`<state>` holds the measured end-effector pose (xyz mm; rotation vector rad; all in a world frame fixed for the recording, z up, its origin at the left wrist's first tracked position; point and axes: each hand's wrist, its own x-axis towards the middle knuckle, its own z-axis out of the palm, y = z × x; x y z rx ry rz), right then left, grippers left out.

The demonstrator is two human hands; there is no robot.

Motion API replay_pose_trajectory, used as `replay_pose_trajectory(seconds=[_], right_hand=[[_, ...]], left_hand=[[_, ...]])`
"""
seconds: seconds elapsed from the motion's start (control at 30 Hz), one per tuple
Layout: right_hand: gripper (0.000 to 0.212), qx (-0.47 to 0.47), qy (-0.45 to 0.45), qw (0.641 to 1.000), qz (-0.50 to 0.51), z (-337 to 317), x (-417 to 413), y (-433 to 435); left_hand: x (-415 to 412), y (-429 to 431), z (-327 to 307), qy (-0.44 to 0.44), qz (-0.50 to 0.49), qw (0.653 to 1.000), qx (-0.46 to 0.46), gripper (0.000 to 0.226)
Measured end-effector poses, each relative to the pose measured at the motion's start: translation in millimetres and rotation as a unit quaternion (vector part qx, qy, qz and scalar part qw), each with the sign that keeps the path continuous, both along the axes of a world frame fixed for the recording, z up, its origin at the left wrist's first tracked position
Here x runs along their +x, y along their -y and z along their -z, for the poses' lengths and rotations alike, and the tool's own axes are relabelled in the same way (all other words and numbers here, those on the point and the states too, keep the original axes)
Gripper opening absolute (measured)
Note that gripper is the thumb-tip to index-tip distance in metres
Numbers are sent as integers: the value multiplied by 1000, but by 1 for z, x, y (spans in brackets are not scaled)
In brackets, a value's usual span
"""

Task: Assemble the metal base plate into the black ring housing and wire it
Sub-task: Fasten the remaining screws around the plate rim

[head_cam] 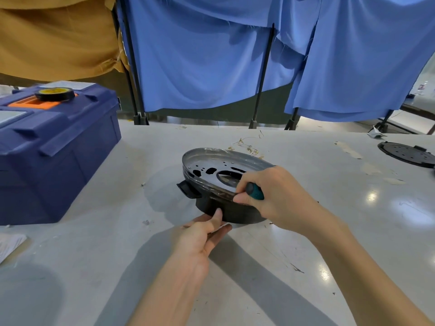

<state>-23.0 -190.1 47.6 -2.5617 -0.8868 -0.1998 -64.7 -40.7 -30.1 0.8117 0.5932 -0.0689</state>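
The shiny metal base plate (207, 161), punched with several holes, sits tilted in the top of the black ring housing (211, 205) at the table's middle. Its far edge stands higher than its near edge. My left hand (207, 231) holds the housing's near lower wall, thumb on the side and fingers under it. My right hand (270, 196) grips a tool with a teal and black handle (254, 190) at the plate's near right rim. The tool's tip is hidden behind my fingers. A black tab (187, 188) juts from the housing's left side.
A dark blue toolbox (54, 147) stands at the left with a roll of black tape (55, 94) on its lid. A black round cover (408, 154) lies at the far right. Thin wire strands (247, 144) lie behind the housing. Small screws (146, 222) lie on the table (94, 255); blue curtains hang behind.
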Motion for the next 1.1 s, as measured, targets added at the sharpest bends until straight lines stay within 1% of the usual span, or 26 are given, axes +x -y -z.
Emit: replay_pose_trajectory(seconds=[0.03,0.13,0.3,0.53,0.67,0.9,1.0,1.1], right_hand=[[8,18,-5,1000,0,-2,2,1],[16,65,-19,998,-2,-5,7,5],[17,79,-15,997,-10,-6,10,3],[9,54,1,999,-7,-9,11,-4],[14,40,8,999,-4,-5,7,-10],[22,-10,7,999,30,1,-1,-23],[24,-27,12,999,29,3,-2,-26],[23,-19,5,1000,22,5,-3,-24]], left_hand=[[2,2,0,4,-8,1000,1,24],[5,6,-3,16,-40,999,-9,30],[8,8,-6,19,-60,998,-5,28],[3,5,-5,47,-48,998,-13,27],[5,2,-2,42,-42,998,-7,34],[7,1,3,12,-41,999,5,22],[5,2,4,2,-41,999,9,24],[3,1,6,7,-40,999,6,27]])
